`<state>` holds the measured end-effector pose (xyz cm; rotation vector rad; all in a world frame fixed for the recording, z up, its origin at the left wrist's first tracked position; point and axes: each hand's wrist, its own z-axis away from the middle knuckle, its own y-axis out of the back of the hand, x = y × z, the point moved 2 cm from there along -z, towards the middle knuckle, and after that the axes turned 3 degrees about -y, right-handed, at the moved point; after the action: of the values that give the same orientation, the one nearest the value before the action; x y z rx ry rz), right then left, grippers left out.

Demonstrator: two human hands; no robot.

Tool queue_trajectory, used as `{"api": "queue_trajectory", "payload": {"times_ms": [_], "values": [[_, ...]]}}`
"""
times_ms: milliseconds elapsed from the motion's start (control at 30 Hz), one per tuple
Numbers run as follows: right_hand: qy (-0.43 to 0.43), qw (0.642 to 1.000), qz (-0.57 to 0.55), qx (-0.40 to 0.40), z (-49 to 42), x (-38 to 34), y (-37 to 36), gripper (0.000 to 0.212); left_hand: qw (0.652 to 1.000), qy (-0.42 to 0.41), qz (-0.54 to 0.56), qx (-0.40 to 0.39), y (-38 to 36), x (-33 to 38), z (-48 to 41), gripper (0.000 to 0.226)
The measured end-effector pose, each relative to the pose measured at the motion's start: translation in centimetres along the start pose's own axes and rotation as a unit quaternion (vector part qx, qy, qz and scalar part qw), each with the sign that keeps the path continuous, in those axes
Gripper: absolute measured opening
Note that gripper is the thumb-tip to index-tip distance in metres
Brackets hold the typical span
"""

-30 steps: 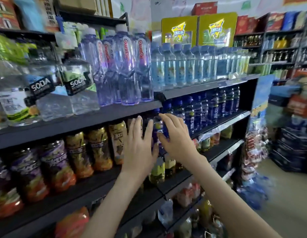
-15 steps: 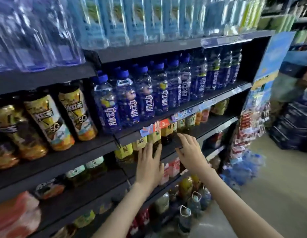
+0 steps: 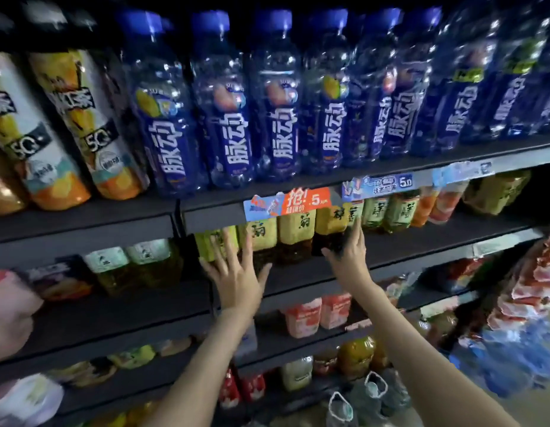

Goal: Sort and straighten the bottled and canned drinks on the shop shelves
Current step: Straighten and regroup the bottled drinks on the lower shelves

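A row of yellow-labelled tea bottles (image 3: 295,231) stands on a dark middle shelf (image 3: 421,251). My left hand (image 3: 236,272) reaches in with fingers spread and straight, against the leftmost yellow-labelled bottle (image 3: 216,241). My right hand (image 3: 349,257) is also flat and open, its fingers touching a dark-bottomed tea bottle (image 3: 330,226) further right. Above them stands a row of blue-capped blue bottles (image 3: 280,118) with white characters.
Orange-and-white juice bottles (image 3: 92,127) lean at the upper left. Green-capped tea bottles (image 3: 135,266) sit left on the middle shelf. Pink-labelled bottles (image 3: 317,312) stand one shelf down. Price tags (image 3: 286,203) hang on the shelf edge. Hanging snack packets (image 3: 529,297) crowd the right.
The view has dropped and moved closer. Both hands have gone down from the blue bottles' shelf to the tea bottles' shelf and now touch the bottles there.
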<state>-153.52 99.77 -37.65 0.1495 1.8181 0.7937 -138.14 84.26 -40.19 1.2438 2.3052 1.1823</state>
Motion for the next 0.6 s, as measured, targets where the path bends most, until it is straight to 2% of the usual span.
{"api": "queue_trajectory", "payload": {"times_ms": [100,300,500,600], "values": [[0.015,0.999,-0.039,0.004,-2.3,1.7,-2.4,0.096,0.999,0.001,-0.019,0.046,-2.0,1.4,0.3,0.098],[0.037,0.994,-0.079,0.062,-4.6,4.2,-4.2,0.093,0.987,-0.098,-0.06,0.116,-5.9,4.4,-1.0,0.108],[0.078,0.993,-0.02,0.088,-5.3,4.8,-4.4,0.092,0.966,-0.197,-0.096,0.137,-7.2,6.6,-3.2,0.078],[0.125,0.989,-0.012,0.073,-5.7,6.5,-2.6,0.075,0.953,-0.247,-0.09,0.151,-7.4,10.9,-3.6,0.071]]}}
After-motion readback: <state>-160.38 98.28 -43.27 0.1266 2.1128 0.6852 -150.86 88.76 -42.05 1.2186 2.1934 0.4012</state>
